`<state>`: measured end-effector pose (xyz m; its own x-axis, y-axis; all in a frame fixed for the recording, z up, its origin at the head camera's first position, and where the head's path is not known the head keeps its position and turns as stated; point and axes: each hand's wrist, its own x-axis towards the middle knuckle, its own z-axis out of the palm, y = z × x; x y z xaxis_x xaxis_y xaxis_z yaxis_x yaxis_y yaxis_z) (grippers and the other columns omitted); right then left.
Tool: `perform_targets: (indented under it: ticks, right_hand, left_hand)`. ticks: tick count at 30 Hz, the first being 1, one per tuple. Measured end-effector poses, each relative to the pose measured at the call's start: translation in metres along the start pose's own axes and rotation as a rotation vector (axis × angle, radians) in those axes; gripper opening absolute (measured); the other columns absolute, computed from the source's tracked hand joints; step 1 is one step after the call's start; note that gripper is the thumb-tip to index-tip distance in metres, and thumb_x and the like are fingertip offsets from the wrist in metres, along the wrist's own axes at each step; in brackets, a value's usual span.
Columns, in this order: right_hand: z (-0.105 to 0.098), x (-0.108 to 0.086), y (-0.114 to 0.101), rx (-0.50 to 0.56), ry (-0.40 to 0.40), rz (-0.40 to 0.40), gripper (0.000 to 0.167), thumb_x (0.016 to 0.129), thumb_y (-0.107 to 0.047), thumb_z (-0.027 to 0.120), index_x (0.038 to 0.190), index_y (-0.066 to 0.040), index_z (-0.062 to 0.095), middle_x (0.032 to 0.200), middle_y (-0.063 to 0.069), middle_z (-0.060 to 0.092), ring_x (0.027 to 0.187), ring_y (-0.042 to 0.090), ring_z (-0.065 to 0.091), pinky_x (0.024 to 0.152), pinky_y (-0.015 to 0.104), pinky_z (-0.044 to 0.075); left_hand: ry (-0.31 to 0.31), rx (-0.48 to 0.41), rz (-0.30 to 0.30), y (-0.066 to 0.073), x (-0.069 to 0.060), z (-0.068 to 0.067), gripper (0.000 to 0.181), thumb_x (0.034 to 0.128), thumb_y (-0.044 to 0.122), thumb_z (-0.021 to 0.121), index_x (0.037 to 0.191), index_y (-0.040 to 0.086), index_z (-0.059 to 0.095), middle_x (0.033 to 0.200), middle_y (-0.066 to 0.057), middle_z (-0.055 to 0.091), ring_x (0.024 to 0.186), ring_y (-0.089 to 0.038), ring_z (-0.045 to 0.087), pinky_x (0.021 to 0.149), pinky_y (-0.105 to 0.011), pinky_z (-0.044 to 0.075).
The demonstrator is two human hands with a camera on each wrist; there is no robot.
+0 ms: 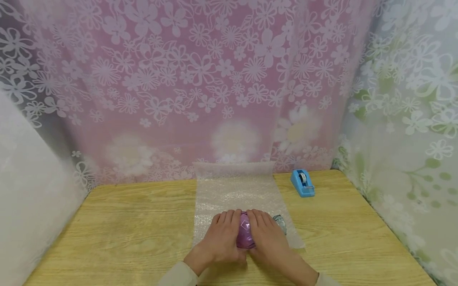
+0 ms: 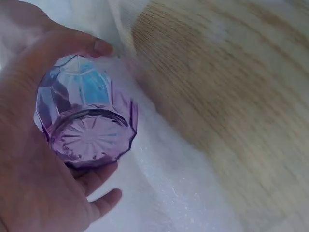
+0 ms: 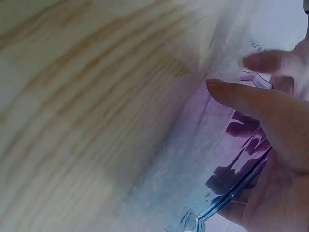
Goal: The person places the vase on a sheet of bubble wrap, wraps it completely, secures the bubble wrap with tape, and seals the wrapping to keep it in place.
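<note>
Two hands grip one glass between them, close together near the middle of the table's front part. The left hand [image 1: 222,239] is curled round one end, its thumb along the near side; the left wrist view shows its fingertips on the far side of the wall. The right hand [image 1: 271,238] bends over the other part of the same piece, thumb toward the front, fingers laid across the top.

The glass [image 1: 245,233] lies on its side, crosswise to the person. Its body is purple and faceted, and its scalloped base [image 2: 91,137], with a ray pattern, lies at the left hand. Past the right hand a blue-green end [image 1: 280,224] shows.

Beneath the glass is a translucent packing sheet [image 1: 237,192], spread toward the back of the table with its far edge turned up against the curtain. Whether its near edge wraps the glass is hard to tell.

Pale sleeves [image 1: 180,275] cover both forearms. The wood-grain table [image 1: 139,226] carries, at the right rear, a blue tape dispenser [image 1: 302,188] with a roll of tape [image 1: 303,177]. A pink flowered curtain [image 1: 179,75] hangs behind; at the right is a whitish curtain [image 1: 404,119] with green leaves.
</note>
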<state>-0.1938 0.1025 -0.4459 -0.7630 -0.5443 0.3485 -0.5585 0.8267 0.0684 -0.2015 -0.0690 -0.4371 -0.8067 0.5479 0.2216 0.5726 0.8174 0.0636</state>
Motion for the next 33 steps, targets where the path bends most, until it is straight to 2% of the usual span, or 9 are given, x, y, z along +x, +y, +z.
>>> perform_targets:
  ticks: [4, 7, 10, 14, 19, 25, 33]
  right_hand:
    - [-0.002, 0.001, 0.001, -0.004, -0.04, 0.0, 0.089, 0.064, -0.035, 0.084, 0.13, 0.008, 0.043, 0.126, 0.023, 0.051, 0.118, 0.035, 0.048, 0.101, 0.045, 0.038]
    - [-0.004, 0.003, 0.001, -0.006, -0.06, 0.003, 0.089, 0.064, -0.037, 0.084, 0.13, 0.008, 0.043, 0.126, 0.023, 0.051, 0.117, 0.035, 0.049, 0.1, 0.045, 0.038]
    - [-0.005, 0.004, 0.001, 0.001, -0.074, 0.007, 0.087, 0.065, -0.036, 0.083, 0.129, 0.008, 0.044, 0.125, 0.023, 0.052, 0.116, 0.035, 0.05, 0.1, 0.045, 0.039]
    - [-0.006, 0.006, 0.001, 0.017, -0.079, 0.011, 0.084, 0.066, -0.034, 0.082, 0.129, 0.008, 0.045, 0.124, 0.023, 0.053, 0.114, 0.035, 0.052, 0.099, 0.045, 0.04]
    - [-0.008, 0.005, 0.001, 0.039, -0.075, 0.011, 0.083, 0.066, -0.035, 0.082, 0.128, 0.006, 0.046, 0.123, 0.021, 0.054, 0.113, 0.034, 0.053, 0.098, 0.044, 0.042]
    - [-0.011, 0.005, 0.0, 0.07, -0.085, 0.009, 0.086, 0.063, -0.04, 0.085, 0.126, 0.006, 0.048, 0.119, 0.021, 0.056, 0.109, 0.034, 0.055, 0.093, 0.043, 0.045]
    - [-0.021, 0.004, 0.001, 0.133, -0.137, -0.032, 0.088, 0.063, -0.048, 0.084, 0.124, 0.006, 0.05, 0.117, 0.02, 0.058, 0.106, 0.033, 0.058, 0.087, 0.044, 0.049]
  left_hand:
    - [0.034, 0.028, -0.022, 0.003, 0.0, 0.004, 0.109, 0.0521, 0.056, 0.084, 0.134, 0.0, 0.037, 0.12, -0.013, 0.051, 0.111, -0.028, 0.051, 0.093, -0.046, 0.042]
    - [0.084, 0.055, -0.033, 0.004, 0.0, 0.008, 0.1, 0.0561, 0.049, 0.083, 0.132, 0.0, 0.04, 0.117, -0.013, 0.053, 0.108, -0.028, 0.053, 0.091, -0.045, 0.044]
    - [0.12, 0.058, -0.032, 0.003, -0.001, 0.011, 0.093, 0.0566, 0.041, 0.082, 0.129, 0.001, 0.041, 0.115, -0.012, 0.054, 0.106, -0.027, 0.053, 0.091, -0.042, 0.045]
    - [0.139, 0.048, -0.017, 0.003, -0.002, 0.012, 0.089, 0.0563, 0.037, 0.082, 0.128, 0.001, 0.042, 0.113, -0.012, 0.055, 0.105, -0.026, 0.054, 0.091, -0.04, 0.046]
    - [0.124, 0.034, -0.01, 0.002, -0.004, 0.011, 0.089, 0.058, 0.038, 0.08, 0.128, 0.0, 0.042, 0.114, -0.013, 0.054, 0.106, -0.026, 0.054, 0.092, -0.04, 0.045]
    - [0.092, -0.028, 0.001, 0.001, -0.005, 0.007, 0.09, 0.0573, 0.036, 0.081, 0.129, 0.0, 0.041, 0.113, -0.012, 0.054, 0.103, -0.025, 0.054, 0.092, -0.039, 0.045]
    - [-0.002, -0.112, 0.001, 0.0, -0.01, -0.002, 0.087, 0.0601, 0.042, 0.083, 0.125, 0.003, 0.041, 0.106, -0.007, 0.054, 0.095, -0.019, 0.053, 0.085, -0.035, 0.048]
